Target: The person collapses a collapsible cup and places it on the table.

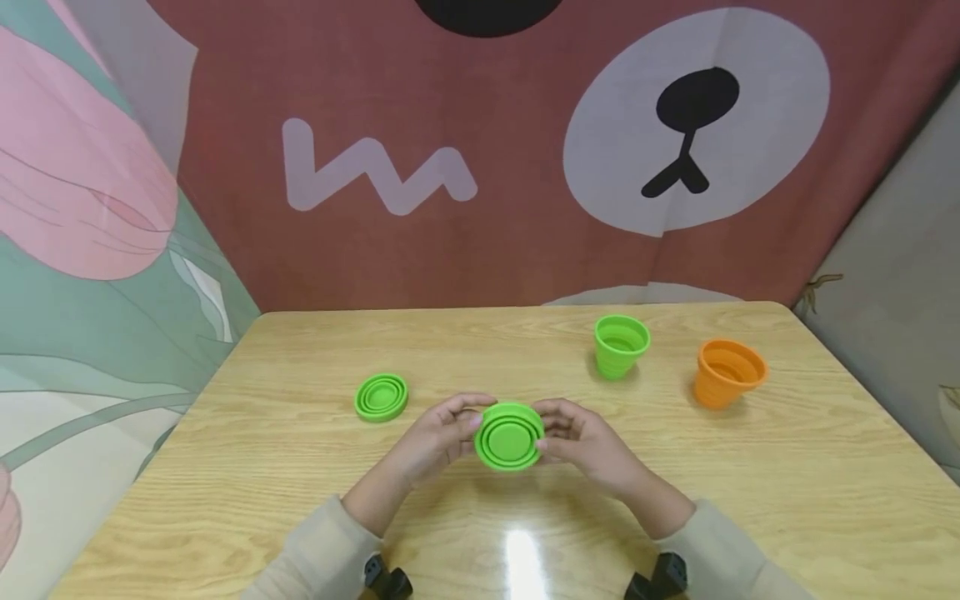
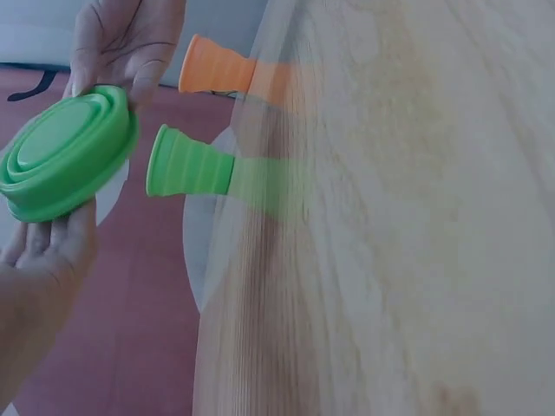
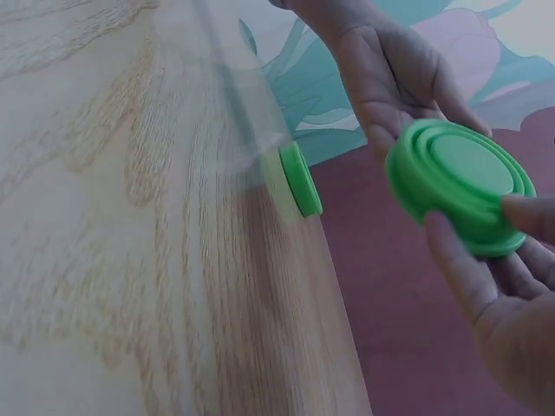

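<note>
A flattened green collapsible cup (image 1: 510, 437) is held above the table between both hands, its ringed face turned toward the head camera. My left hand (image 1: 452, 435) grips its left edge with thumb and fingers. On the opposite edge, my right hand (image 1: 583, 439) pinches it, thumb in front. In the right wrist view the thumb and fingers lie round the rim of the green cup (image 3: 464, 182). From the left wrist, the cup (image 2: 65, 152) appears tilted, with concentric folds.
Another flattened green cup (image 1: 381, 397) lies left of the hands. An expanded green cup (image 1: 620, 346) and an expanded orange cup (image 1: 727, 372) stand upright at the back right of the wooden table (image 1: 247, 467). A printed curtain (image 1: 510, 250) hangs behind the far edge.
</note>
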`<move>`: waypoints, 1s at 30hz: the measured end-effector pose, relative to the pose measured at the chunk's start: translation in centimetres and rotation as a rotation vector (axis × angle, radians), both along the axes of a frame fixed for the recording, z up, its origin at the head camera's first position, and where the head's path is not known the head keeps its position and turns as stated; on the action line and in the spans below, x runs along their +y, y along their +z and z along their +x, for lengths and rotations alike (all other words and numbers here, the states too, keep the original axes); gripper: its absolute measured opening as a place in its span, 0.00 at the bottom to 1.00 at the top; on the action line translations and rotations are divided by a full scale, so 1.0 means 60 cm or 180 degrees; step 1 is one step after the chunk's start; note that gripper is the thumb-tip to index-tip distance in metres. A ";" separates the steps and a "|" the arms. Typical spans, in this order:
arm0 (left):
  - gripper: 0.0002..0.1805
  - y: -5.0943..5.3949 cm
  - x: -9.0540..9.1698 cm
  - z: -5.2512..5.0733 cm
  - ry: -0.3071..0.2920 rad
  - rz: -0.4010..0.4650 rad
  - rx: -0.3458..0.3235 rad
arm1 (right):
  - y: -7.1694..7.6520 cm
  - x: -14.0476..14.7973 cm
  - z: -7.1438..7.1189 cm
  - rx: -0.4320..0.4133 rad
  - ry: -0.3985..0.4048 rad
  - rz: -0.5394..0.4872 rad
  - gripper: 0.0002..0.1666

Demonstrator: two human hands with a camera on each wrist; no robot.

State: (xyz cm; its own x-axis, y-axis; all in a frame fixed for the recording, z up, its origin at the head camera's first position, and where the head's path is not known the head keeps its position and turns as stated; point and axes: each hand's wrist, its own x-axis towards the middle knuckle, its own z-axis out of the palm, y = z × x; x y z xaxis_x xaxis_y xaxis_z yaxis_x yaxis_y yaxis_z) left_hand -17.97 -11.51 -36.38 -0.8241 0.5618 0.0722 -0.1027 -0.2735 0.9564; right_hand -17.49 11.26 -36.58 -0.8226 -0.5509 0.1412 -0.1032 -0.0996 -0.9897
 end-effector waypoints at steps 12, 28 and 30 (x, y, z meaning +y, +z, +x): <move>0.19 -0.002 0.000 -0.003 -0.0106 -0.0412 -0.0382 | 0.006 -0.004 0.005 0.0381 -0.0514 0.0325 0.19; 0.25 0.002 0.011 -0.003 0.0102 -0.0419 -0.0185 | 0.013 -0.009 0.002 0.0238 -0.0910 0.0294 0.20; 0.25 0.003 0.013 -0.003 0.0210 -0.0511 -0.0121 | 0.013 -0.010 0.001 0.0112 -0.0952 0.0333 0.22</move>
